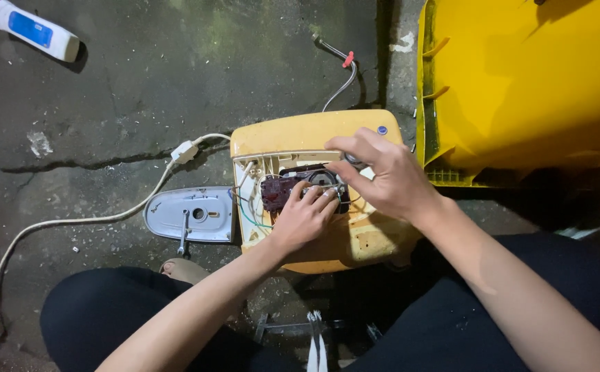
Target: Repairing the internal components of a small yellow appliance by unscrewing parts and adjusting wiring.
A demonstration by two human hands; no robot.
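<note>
A yellow appliance housing (293,134) lies open on the concrete floor between my knees. Inside it sit a dark red circuit board (274,190) and thin wires. My left hand (303,219) rests on the opening with its fingertips curled onto the board's right edge. My right hand (389,178) reaches over the housing from the right, its fingers pinching a small part beside the board; what exactly they grip is hidden. A grey cover plate (193,213) lies detached just left of the housing, with a small tool on it.
A large yellow plastic body (534,83) stands at the upper right. A white power cord (73,222) curves across the floor to the left. A white and blue bottle (31,29) lies top left. A loose grey wire (345,72) lies behind the housing.
</note>
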